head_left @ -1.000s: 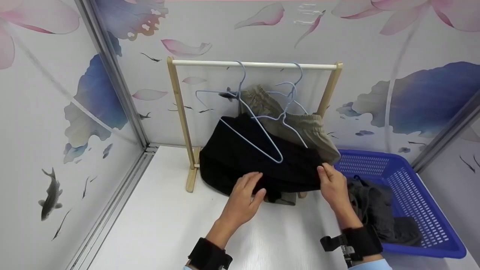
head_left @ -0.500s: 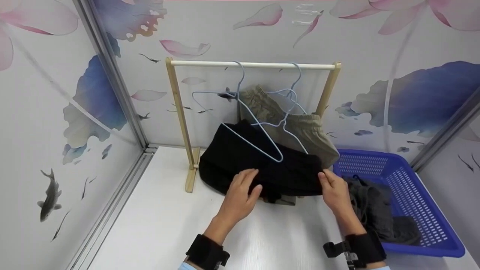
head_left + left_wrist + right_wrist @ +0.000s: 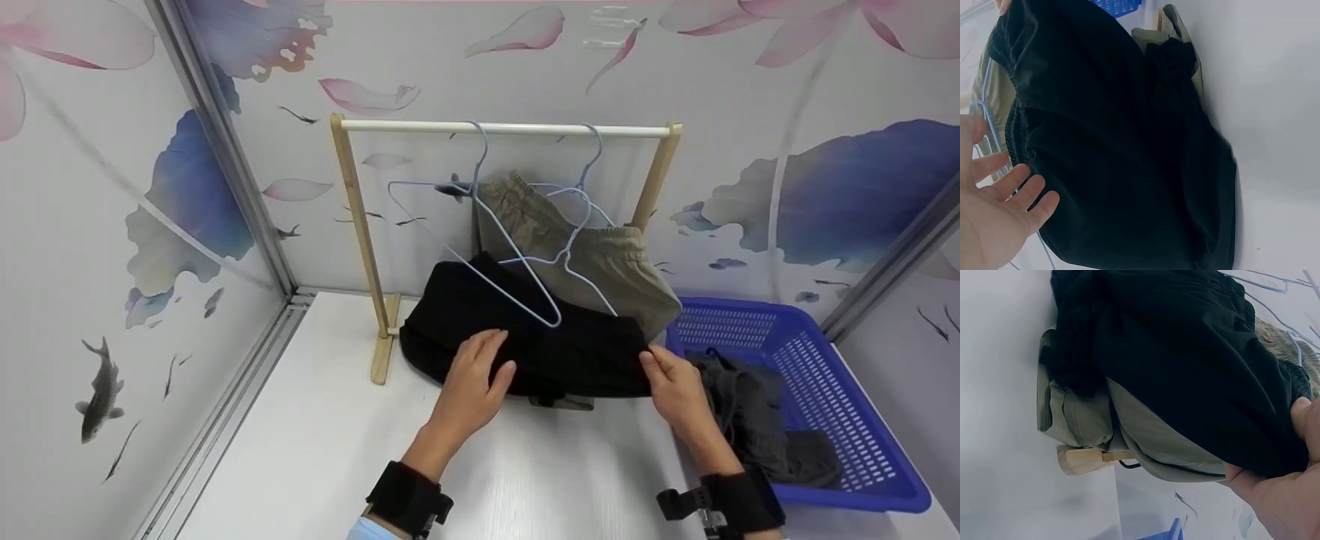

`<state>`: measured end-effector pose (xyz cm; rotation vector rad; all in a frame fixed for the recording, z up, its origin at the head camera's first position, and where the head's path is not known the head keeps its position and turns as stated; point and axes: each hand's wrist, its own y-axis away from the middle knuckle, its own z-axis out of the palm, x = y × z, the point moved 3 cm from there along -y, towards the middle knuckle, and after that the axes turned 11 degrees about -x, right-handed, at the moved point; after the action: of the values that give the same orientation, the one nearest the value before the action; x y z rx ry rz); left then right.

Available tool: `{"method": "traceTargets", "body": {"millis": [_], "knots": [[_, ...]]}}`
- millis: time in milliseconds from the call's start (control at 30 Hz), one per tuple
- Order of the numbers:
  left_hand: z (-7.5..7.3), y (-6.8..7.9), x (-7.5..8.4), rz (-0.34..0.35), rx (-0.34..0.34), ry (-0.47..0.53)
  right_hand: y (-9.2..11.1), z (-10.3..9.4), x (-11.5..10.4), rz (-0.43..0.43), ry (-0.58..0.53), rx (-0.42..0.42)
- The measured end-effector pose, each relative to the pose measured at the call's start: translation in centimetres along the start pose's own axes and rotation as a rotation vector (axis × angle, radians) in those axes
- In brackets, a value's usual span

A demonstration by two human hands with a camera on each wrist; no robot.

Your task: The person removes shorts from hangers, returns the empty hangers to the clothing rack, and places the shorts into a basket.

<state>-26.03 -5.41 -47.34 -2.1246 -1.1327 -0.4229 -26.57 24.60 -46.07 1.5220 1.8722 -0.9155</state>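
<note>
The head view put your one black garment (image 3: pixel 577 356) in front of one rack (image 3: pixel 536 128), low over the surface (image 3: pixel 337 427). You could expect light, limp, hardly slippery cloth, best held by its gathered waistband (image 3: pixel 1017 129). Your right-hand grip (image 3: pixel 679 386) pinched the corner at four o'clock; your left-hand grip (image 3: pixel 469 386), at eight, was slack, its contact uncertain. You had three hangers: a loose hanger (image 3: pixel 568 251) dipping behind the black cloth, and two on the rack. At one o'clock was one khaki garment (image 3: pixel 637 274); between three and four, one blue basket (image 3: pixel 840 390) of dark clothing (image 3: pixel 750 420), its pieces uncountable.
</note>
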Motion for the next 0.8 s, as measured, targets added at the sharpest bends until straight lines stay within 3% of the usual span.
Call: {"method": "traceTargets", "body": {"millis": [233, 800], "knots": [[-0.5, -0.1, -0.4, 0.013, 0.040, -0.012, 0.2, 0.0, 0.4, 0.001, 0.021, -0.021], [-1.0, 0.1, -1.1, -0.059, 0.093, -0.043, 1.1, 0.8, 1.1, 0.007, -0.004, -0.057]]}}
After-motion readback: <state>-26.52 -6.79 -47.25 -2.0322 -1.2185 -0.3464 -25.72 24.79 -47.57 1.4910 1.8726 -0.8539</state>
